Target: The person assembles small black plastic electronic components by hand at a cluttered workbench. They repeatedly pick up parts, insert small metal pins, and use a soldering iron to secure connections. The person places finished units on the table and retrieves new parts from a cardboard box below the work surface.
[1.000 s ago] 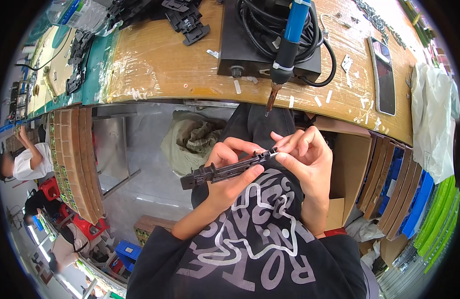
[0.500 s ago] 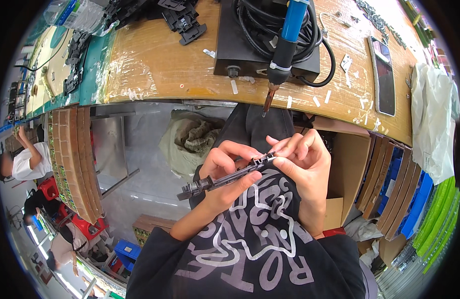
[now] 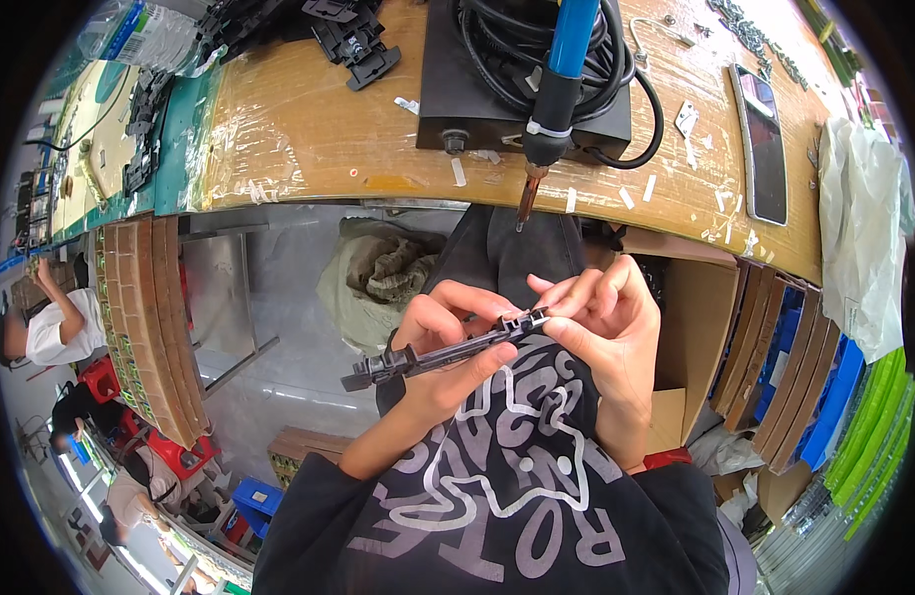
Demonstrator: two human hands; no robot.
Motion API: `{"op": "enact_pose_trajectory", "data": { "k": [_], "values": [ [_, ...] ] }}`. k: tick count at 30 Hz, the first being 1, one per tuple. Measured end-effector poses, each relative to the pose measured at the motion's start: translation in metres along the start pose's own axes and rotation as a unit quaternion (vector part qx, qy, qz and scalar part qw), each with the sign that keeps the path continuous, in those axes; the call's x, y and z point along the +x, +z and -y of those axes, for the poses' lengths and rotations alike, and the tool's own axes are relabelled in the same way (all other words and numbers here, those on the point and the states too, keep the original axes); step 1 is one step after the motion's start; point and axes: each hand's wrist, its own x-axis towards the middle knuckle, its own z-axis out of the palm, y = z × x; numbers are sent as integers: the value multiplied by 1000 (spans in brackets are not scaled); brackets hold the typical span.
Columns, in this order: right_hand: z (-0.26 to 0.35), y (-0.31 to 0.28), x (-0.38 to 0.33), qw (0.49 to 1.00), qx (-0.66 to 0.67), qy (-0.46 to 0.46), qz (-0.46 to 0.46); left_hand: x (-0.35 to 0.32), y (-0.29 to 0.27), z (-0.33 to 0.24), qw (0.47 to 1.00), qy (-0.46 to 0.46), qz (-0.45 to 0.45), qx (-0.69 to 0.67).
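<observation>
Just off the tabletop's (image 3: pixel 299 139) near edge, in front of the person's shirt (image 3: pixel 517 466), a long black plastic part (image 3: pixel 430 358) slanted between both hands. The left hand (image 3: pixel 446 382) gripped its middle between thumb and curled fingers; the right hand (image 3: pixel 613 327) pinched its upper end with thumb and fingertips. A blue-handled tool (image 3: pixel 574 40) pointed its metal tip past the near edge, above a black box (image 3: pixel 440 79). A phone (image 3: pixel 765 149) lay toward the right edge.

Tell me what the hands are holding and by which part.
A long black plastic part: the left hand grips it between thumb and fingers around its middle; the right hand pinches its right end.
</observation>
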Motion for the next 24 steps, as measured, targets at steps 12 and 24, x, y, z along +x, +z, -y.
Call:
{"op": "enact_pose_trajectory", "data": {
  "k": [12,24],
  "values": [
    [3,-2,-3,998,-51,-34,7,2,2,-2,1000,-30,-9,-3],
    [-5,12,-6,996,-32,-59,-50,-3,2,-3,999,-7,-4,41]
  ]
}}
